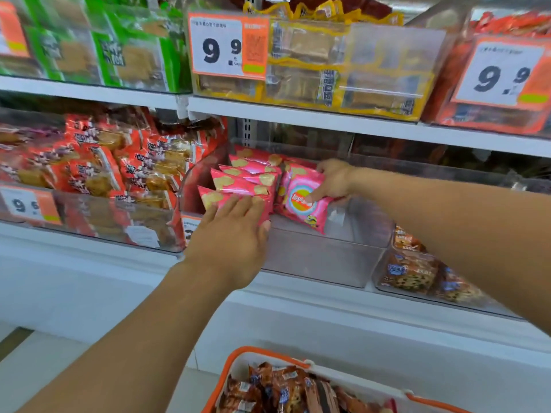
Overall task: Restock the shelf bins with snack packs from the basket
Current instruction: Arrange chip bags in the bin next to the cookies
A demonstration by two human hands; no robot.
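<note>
The pink chip bags (pixel 244 186) are glossy plastic film that catches the light. The bin (pixel 322 257) holding them is clear, smooth hard plastic. The shelf edge (pixel 328 120) looks like white painted metal, smooth and matt. The basket (pixel 235 371) has an orange plastic rim. The price card (pixel 228 46) is paper.

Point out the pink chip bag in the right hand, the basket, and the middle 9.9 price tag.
pink chip bag (pixel 301 201): head view, on its round logo.
basket (pixel 222 380): head view, on its orange rim, left side.
price tag (pixel 219 47): head view, on its white field by the large 9.
</note>
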